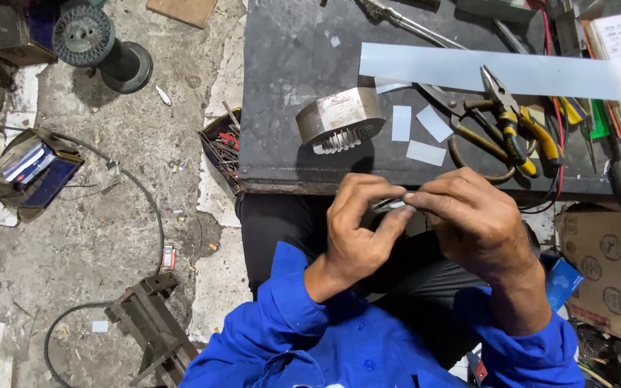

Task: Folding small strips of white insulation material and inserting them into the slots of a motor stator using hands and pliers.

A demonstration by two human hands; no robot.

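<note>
Just in front of the dark workbench (289,43), over the person's lap, the left hand (357,230) and right hand (472,223) pinch a small pale paper slip (395,206) between their fingertips, seemingly folding it. The slotted metal stator core (341,118) rests on the bench beyond, beside cut paper pieces (425,152). Seating the slip would likely call for a crisp crease.

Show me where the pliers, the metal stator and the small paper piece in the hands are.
pliers (515,118), head view, on the joint above the yellow handles.
stator (339,118), head view, on its pale outer side.
paper piece (391,205), head view, on the strip pinched between both hands' fingers.
</note>
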